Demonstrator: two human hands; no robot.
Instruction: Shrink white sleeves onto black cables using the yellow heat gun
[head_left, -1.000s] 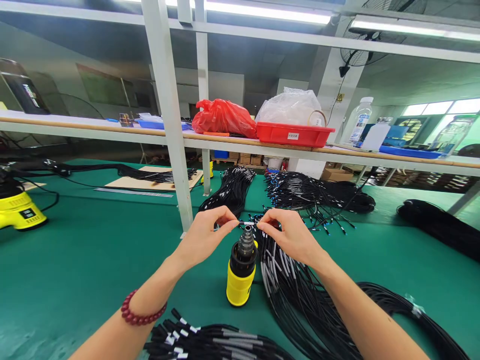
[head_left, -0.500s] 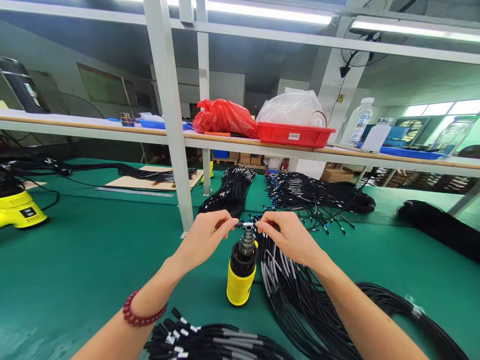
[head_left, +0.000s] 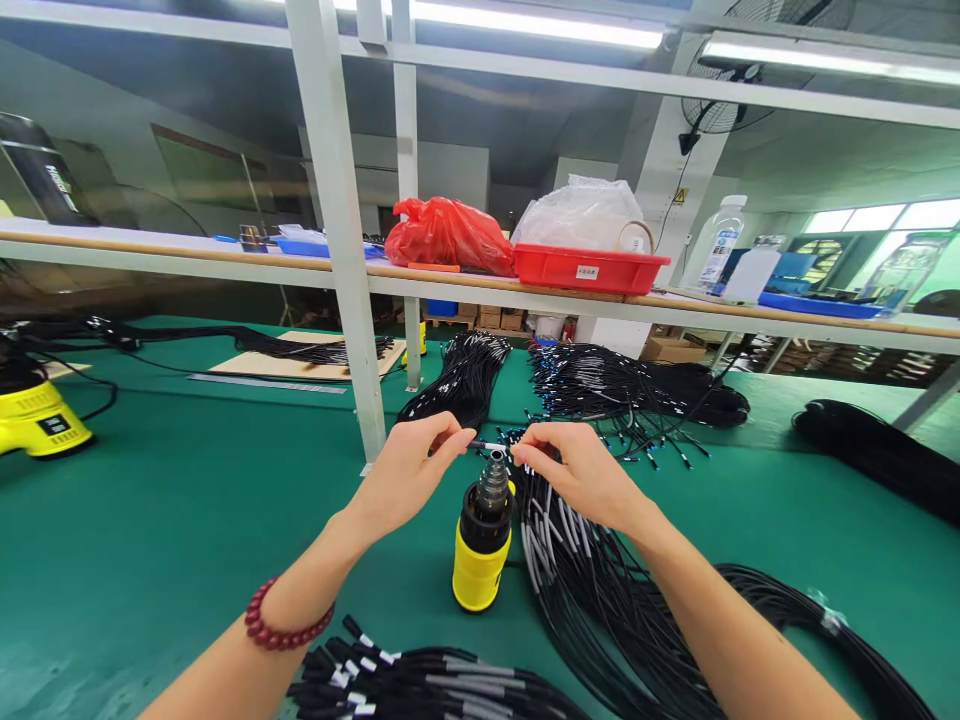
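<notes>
My left hand (head_left: 409, 475) and my right hand (head_left: 581, 472) pinch the two ends of a thin black cable end with a white sleeve (head_left: 491, 446). They hold it level just above the metal nozzle of a yellow and black heat gun (head_left: 482, 545) that stands upright on the green table (head_left: 165, 520). A large bundle of black cables (head_left: 592, 590) lies under my right forearm. Another bundle with white sleeves (head_left: 420, 680) lies near the front edge, below my left arm.
A white post (head_left: 341, 250) rises just left of my hands. More black cable bundles (head_left: 600, 385) lie beyond them. A second yellow tool (head_left: 34, 420) sits far left. The shelf above carries a red tray (head_left: 589, 268), a red bag (head_left: 446, 235) and bottles (head_left: 720, 245).
Both hands stay over the nozzle; the cable end has shifted only slightly between my fingers.
</notes>
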